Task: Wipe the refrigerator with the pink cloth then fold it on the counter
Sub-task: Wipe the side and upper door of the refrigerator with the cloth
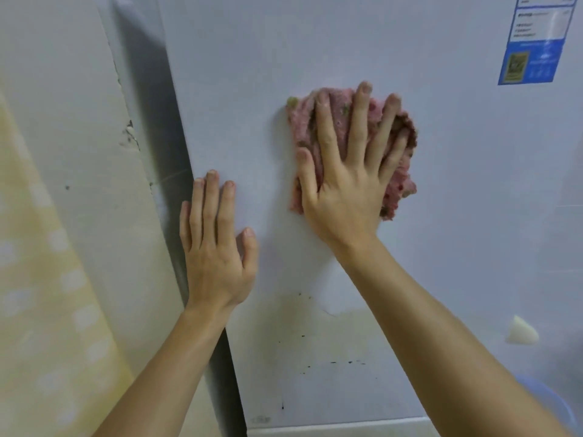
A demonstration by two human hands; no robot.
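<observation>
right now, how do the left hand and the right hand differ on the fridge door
The right hand presses the pink cloth flat against the refrigerator door; the left hand rests bare on it. The right hand's fingers are spread wide; the left hand's lie close together. The right hand sits higher, toward the blue sticker; the left hand is lower, by the door's left edge. Both are flat, fingers straight and pointing up.

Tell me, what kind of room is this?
Probably a home kitchen. There is a white refrigerator with a blue label on its door, the right hand presses a pink cloth flat against it, and a chipped wall stands beside it.
</observation>
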